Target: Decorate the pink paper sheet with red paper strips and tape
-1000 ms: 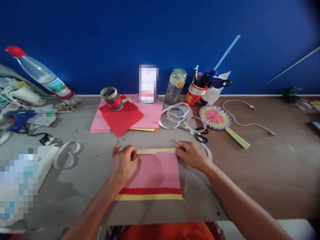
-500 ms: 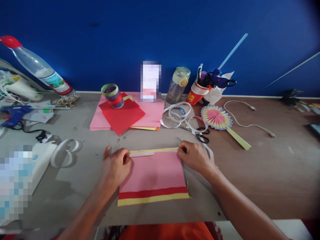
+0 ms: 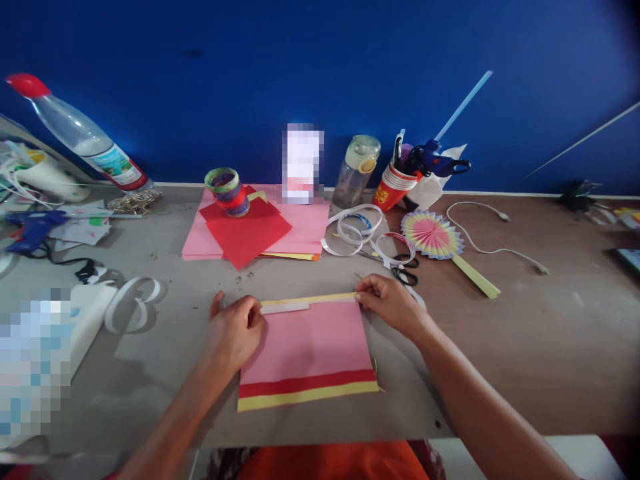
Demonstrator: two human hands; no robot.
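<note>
A pink sheet of paper (image 3: 313, 343) lies in front of me, with a red band and a yellow band along its near edge. Across its far edge runs a narrow yellow strip (image 3: 320, 299), and a short white strip (image 3: 286, 308) lies just below it on the left. My left hand (image 3: 237, 331) pinches the far left corner, its fingers closed on the paper. At the far right corner, my right hand (image 3: 385, 298) holds the edge between thumb and fingertips.
Behind the sheet lie pink and red papers (image 3: 250, 230) with a colourful tape roll (image 3: 227, 193) on top. White tape rings (image 3: 350, 230), black-handled scissors (image 3: 405, 273) and a folded paper fan (image 3: 433, 235) sit to the right. A glue gun (image 3: 37, 230) lies on the left.
My right hand's fingers have straightened somewhat at the corner and now pinch with the tips. My left hand stays at its corner. The view has shifted slightly.
</note>
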